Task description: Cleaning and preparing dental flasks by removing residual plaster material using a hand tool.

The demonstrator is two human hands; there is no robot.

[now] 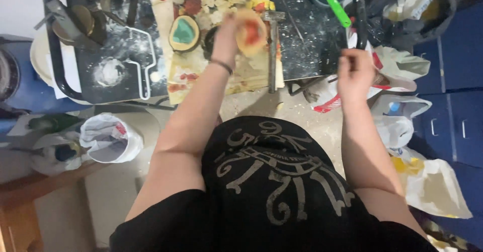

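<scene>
My left hand [229, 35] holds a round tan piece with a red centre [251, 32] above a paint-stained cloth [241, 73] on the dark worktable [302, 50]. Beside it on the cloth lies a round piece with a teal centre [184, 33]. My right hand [354, 73] hovers off the table's right front corner, fingers curled; whether it holds anything is unclear. A hammer [272, 45] lies on the cloth between the hands.
A green spatula [333, 3] sticks out of a bowl at the back right. White plastic bags [397, 116] pile up on the right by blue drawers [453, 81]. A lined bucket [110, 137] stands on the floor left. A white wire frame [143, 63] lies on the table.
</scene>
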